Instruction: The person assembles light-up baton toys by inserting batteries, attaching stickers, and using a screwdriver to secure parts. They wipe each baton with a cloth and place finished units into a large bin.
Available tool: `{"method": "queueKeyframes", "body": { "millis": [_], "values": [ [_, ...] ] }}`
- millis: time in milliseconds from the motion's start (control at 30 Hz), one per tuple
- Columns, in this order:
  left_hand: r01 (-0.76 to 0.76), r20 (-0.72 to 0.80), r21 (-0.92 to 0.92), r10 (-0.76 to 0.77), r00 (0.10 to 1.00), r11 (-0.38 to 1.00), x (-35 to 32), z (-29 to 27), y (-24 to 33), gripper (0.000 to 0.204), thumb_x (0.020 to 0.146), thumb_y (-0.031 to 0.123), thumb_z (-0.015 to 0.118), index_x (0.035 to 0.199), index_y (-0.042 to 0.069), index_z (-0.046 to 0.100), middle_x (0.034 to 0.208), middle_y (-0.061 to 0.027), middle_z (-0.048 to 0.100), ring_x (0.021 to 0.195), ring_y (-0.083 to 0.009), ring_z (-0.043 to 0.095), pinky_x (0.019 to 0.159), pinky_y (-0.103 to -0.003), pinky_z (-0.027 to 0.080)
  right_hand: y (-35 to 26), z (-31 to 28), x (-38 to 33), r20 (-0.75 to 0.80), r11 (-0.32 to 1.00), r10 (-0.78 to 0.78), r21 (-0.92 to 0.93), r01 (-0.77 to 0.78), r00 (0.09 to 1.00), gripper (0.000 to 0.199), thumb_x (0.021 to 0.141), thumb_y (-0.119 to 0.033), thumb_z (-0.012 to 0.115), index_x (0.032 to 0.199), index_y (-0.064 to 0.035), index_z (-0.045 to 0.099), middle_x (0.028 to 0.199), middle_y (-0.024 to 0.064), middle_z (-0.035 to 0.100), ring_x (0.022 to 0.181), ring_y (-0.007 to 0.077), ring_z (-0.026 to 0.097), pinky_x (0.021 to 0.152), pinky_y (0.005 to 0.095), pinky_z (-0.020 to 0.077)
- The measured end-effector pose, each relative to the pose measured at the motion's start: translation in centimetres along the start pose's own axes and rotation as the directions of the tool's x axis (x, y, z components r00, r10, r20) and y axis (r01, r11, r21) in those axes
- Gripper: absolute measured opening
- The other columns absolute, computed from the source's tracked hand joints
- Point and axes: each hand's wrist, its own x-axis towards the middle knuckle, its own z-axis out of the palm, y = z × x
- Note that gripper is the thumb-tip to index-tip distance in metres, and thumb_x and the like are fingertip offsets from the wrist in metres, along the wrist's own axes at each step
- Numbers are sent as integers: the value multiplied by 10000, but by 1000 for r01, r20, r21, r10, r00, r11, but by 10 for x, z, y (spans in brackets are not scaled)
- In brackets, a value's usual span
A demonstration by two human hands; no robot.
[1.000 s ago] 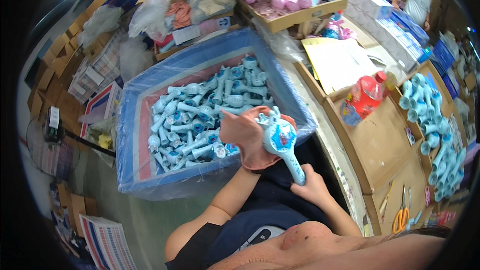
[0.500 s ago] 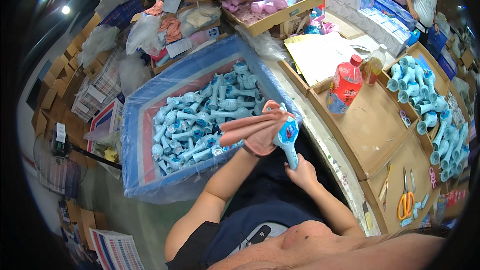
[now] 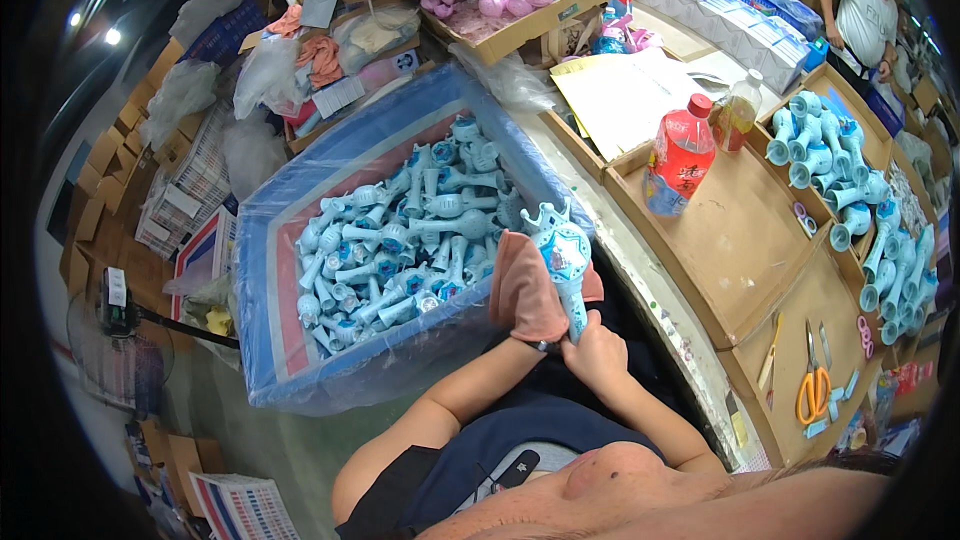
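The right hand [image 3: 597, 351] has its grip closed around the lower handle [image 3: 573, 306] of a blue wand [image 3: 564, 255], which points head up just beside the box [image 3: 340, 368] of similar wands [image 3: 400, 240]. A pink cloth [image 3: 520, 285] covers the left hand [image 3: 532, 312] behind it, so that grip's state cannot be told. To the right, 2 bottles [image 3: 682, 160] stand by a tray [image 3: 735, 270] on the table [image 3: 668, 325].

- Pale-blue round-headed plastic wand [image 3: 563, 252]: smooth, glossy
- Salmon-pink loose cloth [image 3: 522, 295]: matt
- Blue rectangular film-covered bin [image 3: 330, 377]: shiny, wrinkled
- Brown rectangular cardboard tray [image 3: 735, 285]: matt
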Motion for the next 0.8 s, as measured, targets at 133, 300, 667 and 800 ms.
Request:
{"method": "queueKeyframes", "body": {
  "millis": [133, 300, 667, 800],
  "values": [
    [71, 215, -77, -53, 975, 994, 16, -17, 1, 864, 832, 798, 334, 953, -19, 588, 826, -101, 599, 612, -229, 576, 547, -345, 495, 3, -2, -7, 359, 789, -179, 609, -84, 916, 316, 823, -261, 689, 939, 5, 563, 726, 122, 656, 641, 229, 650, 598, 363, 515],
    [400, 427, -88, -328, 842, 912, 14, -36, -5, 740, 878, 674, 379, 1032, -26, 562, 923, -174, 623, 666, -255, 622, 605, -337, 535, 3, -12, -16, 539, 421, -399, 826, -374, 742, 232, 847, -238, 698, 790, -41, 589, 691, 59, 617, 631, 148, 617, 610, 278, 490],
    [286, 166, -215, -254, 953, 934, -3, -13, 0, 817, 859, 687, 429, 1295, -2, 484, 1075, -123, 626, 1017, -284, 584, 898, -460, 488, 19, -26, -17, 551, 395, -350, 820, -414, 758, 231, 841, -234, 689, 770, -53, 564, 685, 49, 602, 624, 147, 606, 619, 291, 490],
    [296, 257, -212, -239, 936, 932, -8, -16, 1, 711, 904, 595, 454, 1332, 28, 463, 1078, -89, 593, 967, -238, 561, 910, -415, 449, 24, -23, -19, 566, 307, -407, 824, -476, 717, 243, 835, -248, 704, 774, -68, 554, 667, 47, 590, 624, 133, 597, 608, 279, 464]
  ]
}}
